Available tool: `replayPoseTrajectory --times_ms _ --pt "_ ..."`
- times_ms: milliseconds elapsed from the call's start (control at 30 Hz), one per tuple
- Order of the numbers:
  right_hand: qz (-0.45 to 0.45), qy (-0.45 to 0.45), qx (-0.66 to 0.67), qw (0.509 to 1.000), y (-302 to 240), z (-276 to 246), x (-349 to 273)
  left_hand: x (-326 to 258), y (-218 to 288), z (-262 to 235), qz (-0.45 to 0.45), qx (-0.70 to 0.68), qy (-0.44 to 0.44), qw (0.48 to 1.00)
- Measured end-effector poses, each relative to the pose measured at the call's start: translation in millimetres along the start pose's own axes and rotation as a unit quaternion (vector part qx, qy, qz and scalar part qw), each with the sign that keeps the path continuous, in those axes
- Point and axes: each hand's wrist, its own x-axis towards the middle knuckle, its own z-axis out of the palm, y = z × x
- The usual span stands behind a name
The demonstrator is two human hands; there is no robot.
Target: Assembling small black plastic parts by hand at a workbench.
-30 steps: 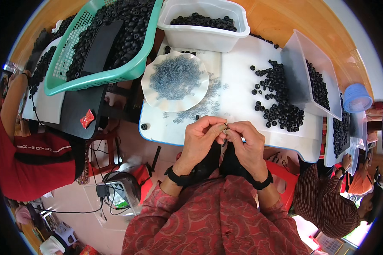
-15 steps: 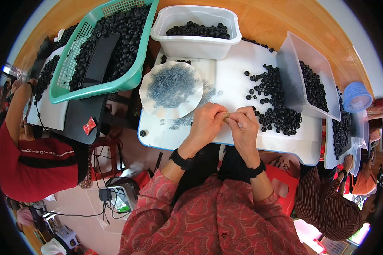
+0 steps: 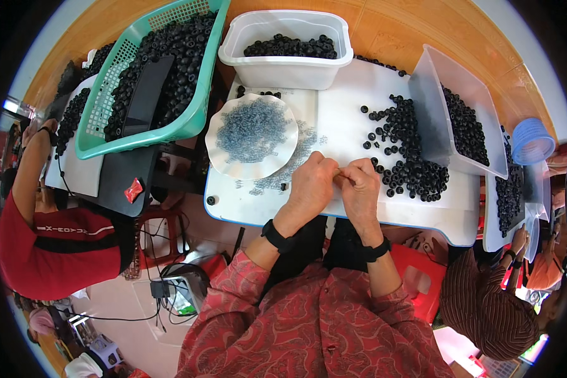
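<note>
My left hand [image 3: 309, 188] and my right hand [image 3: 360, 192] meet fingertip to fingertip over the front of the white table. Both are closed in a pinch, and whatever lies between the fingers is too small and hidden to make out. Left of them stands a white wavy-rimmed plate [image 3: 217, 153] heaped with small clear grey-blue pieces [image 3: 252, 129]. More such pieces are scattered beside it. One tiny black piece [image 3: 284, 186] lies near my left hand. To the right spreads a loose pile of small round black parts [image 3: 416, 178], some showing a hole.
A white tub [image 3: 286, 74] of black parts stands at the back, a clear bin [image 3: 431, 107] at right. A green basket [image 3: 170, 130] holds more, with a dark flat object on top. A blue basket [image 3: 532, 142] sits far right. People work on both sides.
My joined hands have shifted only slightly, and the left has turned a little. The tiny black piece beside my left hand now shows. The whole view has moved slightly.
</note>
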Motion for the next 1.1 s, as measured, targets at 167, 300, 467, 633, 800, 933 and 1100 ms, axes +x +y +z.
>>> replayPoseTrajectory --times_ms 167,300,467,633,800,933,1100 --pt "-0.026 -0.025 -0.026 0.999 -2.8 -4.6 0.7 -4.6 3.7 2.0 0.025 0.043 0.003 0.999" --pt "-0.009 -0.037 -0.03 0.999 -10.4 -8.3 0.2 -3.8 10.1 1.8 0.053 0.088 -0.02 0.994" --pt "-0.011 0.041 -0.004 0.999 -21.3 -10.9 -3.2 -4.0 14.2 1.1 0.092 0.141 -0.048 0.984" --pt "-0.084 0.008 0.141 0.986 -39.9 -6.4 -0.1 -5.0 12.0 -3.0 0.076 0.074 -0.055 0.993" --pt "-0.095 -0.075 0.176 0.977 -39.3 -0.2 3.4 -4.4 6.6 5.0 0.07 -0.005 -0.04 0.997" --pt "-0.06 -0.103 0.215 0.969 -34.0 5.7 1.3 -10.6 -2.7 16.3 0.049 -0.01 -0.037 0.998" --pt "-0.052 -0.098 0.227 0.968 -24.2 7.9 -1.3 -7.0 -6.0 18.8 0.055 -0.013 -0.044 0.997"
